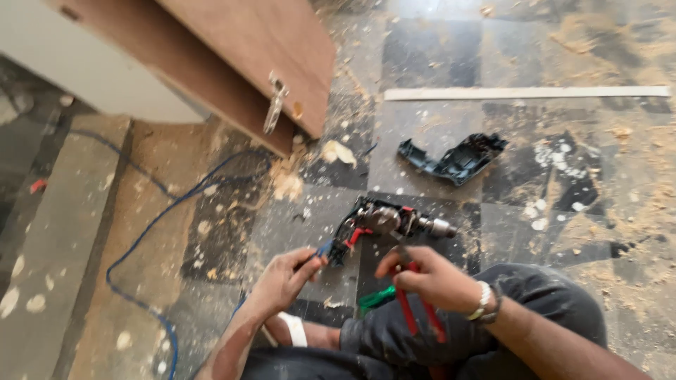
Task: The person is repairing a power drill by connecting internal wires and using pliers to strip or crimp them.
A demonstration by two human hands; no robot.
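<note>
An opened power drill (pixel 386 222) lies on the dusty floor in front of me, its inner parts and chuck showing. The drill's removed dark housing half (pixel 454 159) lies further off to the right. My left hand (pixel 283 279) pinches the blue cord's end (pixel 322 251) right at the drill's handle. My right hand (pixel 431 279) grips red-handled pliers (pixel 414 311), their jaws pointing toward the drill. A green-handled tool (pixel 376 298) lies by my knee.
A blue cable (pixel 151 225) loops across the floor at left. A brown wooden cabinet panel with a metal hinge (pixel 275 104) stands at the top left. A white strip (pixel 527 92) lies at the far right. Sawdust covers the checkered tiles.
</note>
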